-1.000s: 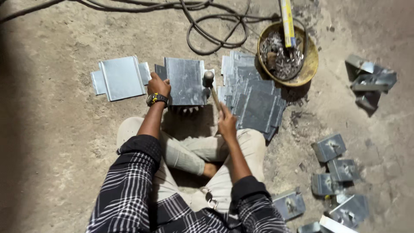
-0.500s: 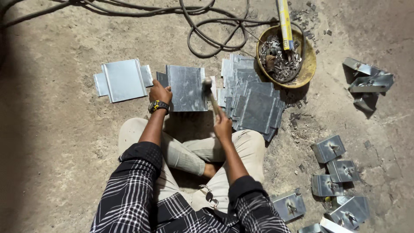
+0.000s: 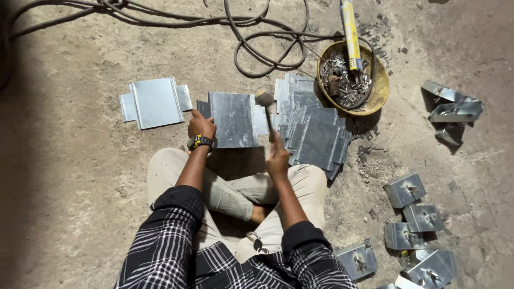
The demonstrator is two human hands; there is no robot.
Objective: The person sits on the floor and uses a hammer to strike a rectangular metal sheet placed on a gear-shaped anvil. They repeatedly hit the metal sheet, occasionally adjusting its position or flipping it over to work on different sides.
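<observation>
I sit cross-legged on a dusty concrete floor. My left hand (image 3: 201, 126), with a watch on its wrist, presses down on the near left corner of a bent grey sheet-metal piece (image 3: 233, 118) in front of my knees. My right hand (image 3: 277, 159) grips the handle of a hammer (image 3: 265, 107). Its head is over the right edge of that piece. A stack of several similar metal sheets (image 3: 313, 131) lies just to the right of the hammer.
A flat folded metal piece (image 3: 155, 101) lies to the left. A yellow bowl (image 3: 375, 93) of small metal parts with a yellow tool on it sits at the back right. Cables (image 3: 251, 32) loop along the top. Small folded metal boxes (image 3: 412, 214) lie right.
The hammer head has swung from above the sheet's right edge down and back near it; my left hand stays on the sheet. The view shifted slightly.
</observation>
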